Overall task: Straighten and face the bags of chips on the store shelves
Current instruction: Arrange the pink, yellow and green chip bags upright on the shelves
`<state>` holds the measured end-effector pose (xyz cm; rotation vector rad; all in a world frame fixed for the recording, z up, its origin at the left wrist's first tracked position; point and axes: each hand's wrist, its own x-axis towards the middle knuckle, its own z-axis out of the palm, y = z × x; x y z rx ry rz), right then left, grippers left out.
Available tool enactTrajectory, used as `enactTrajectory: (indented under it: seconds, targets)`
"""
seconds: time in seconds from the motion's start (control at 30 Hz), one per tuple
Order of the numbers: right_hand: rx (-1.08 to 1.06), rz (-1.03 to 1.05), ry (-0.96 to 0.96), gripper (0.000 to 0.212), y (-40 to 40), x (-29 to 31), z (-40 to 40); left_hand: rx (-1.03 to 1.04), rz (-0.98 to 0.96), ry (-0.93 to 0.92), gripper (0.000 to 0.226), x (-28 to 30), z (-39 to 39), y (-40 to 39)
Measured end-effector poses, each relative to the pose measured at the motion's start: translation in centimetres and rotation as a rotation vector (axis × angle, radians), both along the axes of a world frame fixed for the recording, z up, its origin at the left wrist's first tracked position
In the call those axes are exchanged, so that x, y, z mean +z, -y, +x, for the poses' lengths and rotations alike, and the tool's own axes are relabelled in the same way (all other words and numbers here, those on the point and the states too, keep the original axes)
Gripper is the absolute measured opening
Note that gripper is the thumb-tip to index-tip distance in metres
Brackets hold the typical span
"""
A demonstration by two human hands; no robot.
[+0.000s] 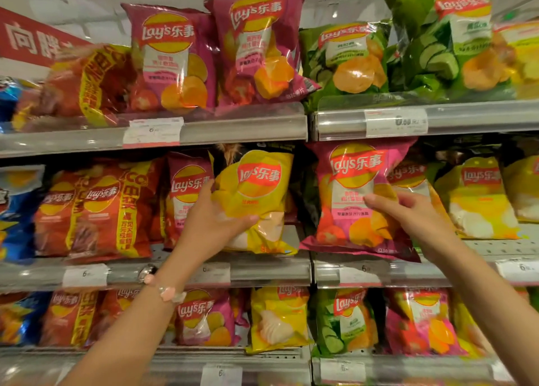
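Up close at a store's chip aisle: both hands work the middle shelf (262, 269). L. hand (211, 219) grips a yellow Lay's bag (259, 193), thumb across its lower front, fingers curled behind its left side; bag stands upright near the shelf's front edge, just left of the divider between shelf sections. R. hand (408, 210) pinches the right edge of a pink Lay's bag (350, 199), which tilts forward w/ its bottom over the front lip of the right-hand section. A pink bead bracelet (166, 289) sits on the l. wrist. Bags read "Lay's" plus Chinese characters; price tags (84, 274) along the shelf edges show "6", the rest too blurred to read.
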<state>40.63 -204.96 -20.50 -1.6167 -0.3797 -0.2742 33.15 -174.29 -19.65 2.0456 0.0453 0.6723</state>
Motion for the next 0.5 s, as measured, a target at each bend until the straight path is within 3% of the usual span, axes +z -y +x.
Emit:
enactTrajectory:
  seconds: [0.23,0.37,0.5]
  targets:
    - [0.033,-0.033,-0.008,0.019,-4.7,-0.6,0.1,0.018,0.008,0.005,0.104,-0.2,-2.6,-3.2]
    - [-0.013,-0.120,-0.010,0.055,-8.2,-1.0,1.4,-0.036,-0.030,0.003,0.101,-0.8,-3.2,-3.3]
    - [0.007,-0.166,0.012,0.033,-10.6,-1.4,2.4,-0.071,-0.022,0.034,0.090,-1.3,-3.3,-2.9]
